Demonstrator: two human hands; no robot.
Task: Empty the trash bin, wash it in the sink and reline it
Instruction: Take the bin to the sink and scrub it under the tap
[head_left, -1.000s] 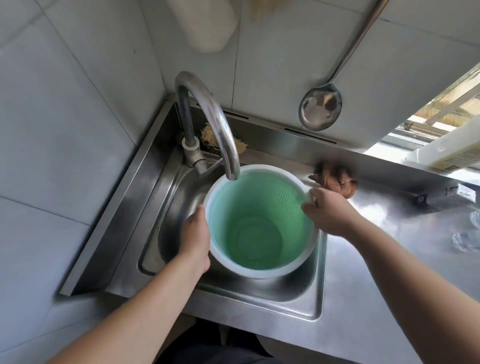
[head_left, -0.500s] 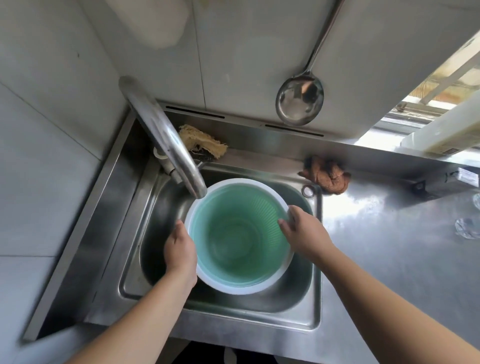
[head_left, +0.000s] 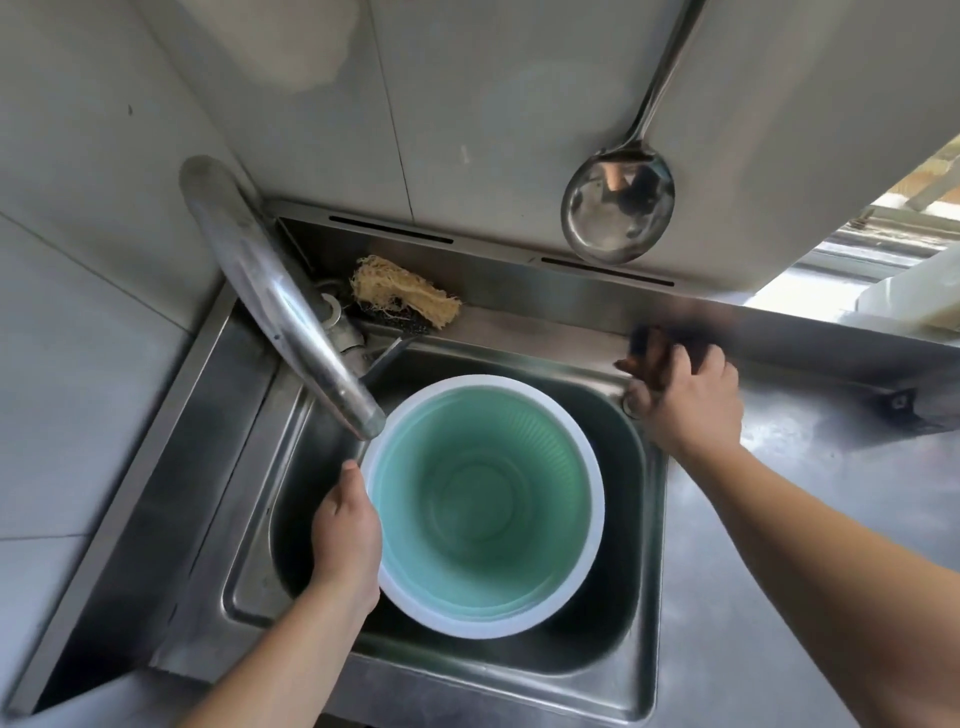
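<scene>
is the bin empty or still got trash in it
Empty: the bin sits in the sink, mouth up, and its green inside shows bare down to the base. The left hand holds its rim.

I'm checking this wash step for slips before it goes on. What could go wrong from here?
1. Only the left hand holds the bin at its rim; it may tip in the sink.
2. The faucet spout sits over the rim's edge, so water could splash outside.
3. The right hand, blurred, is on the brown rag.

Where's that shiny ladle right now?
The ladle hangs on the tiled wall, upper right in the head view, above the sink's back ledge.
</scene>
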